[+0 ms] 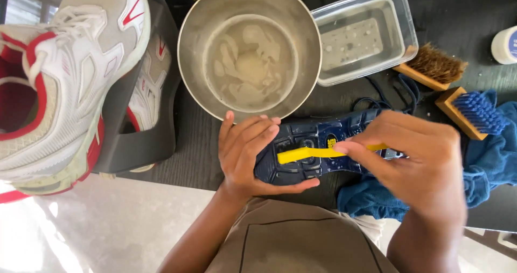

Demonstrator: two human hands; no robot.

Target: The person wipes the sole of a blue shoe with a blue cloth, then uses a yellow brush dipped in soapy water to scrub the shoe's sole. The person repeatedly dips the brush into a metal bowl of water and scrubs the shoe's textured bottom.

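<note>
- Right now our left hand (249,152) cups the heel end of a navy shoe (323,154), turned sole-up at the table's near edge, just below the steel bowl (249,49) of cloudy water.
- Our right hand (423,165) pinches a yellow brush handle (318,153) laid along the sole.
- Judging by the wet specks on the sole, scrubbing seems underway, not finished; how clean it is we cannot tell.
- Beside us, white-and-red sneakers (70,84) look grimy and untouched.
- Two wooden brushes (449,87) lie unused on the right, one on a blue cloth (487,160).

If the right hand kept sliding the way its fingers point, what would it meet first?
The right hand points left along the dark blue shoe sole, so it would likely meet the left hand gripping the sole's end, though depth is unclear.
</note>
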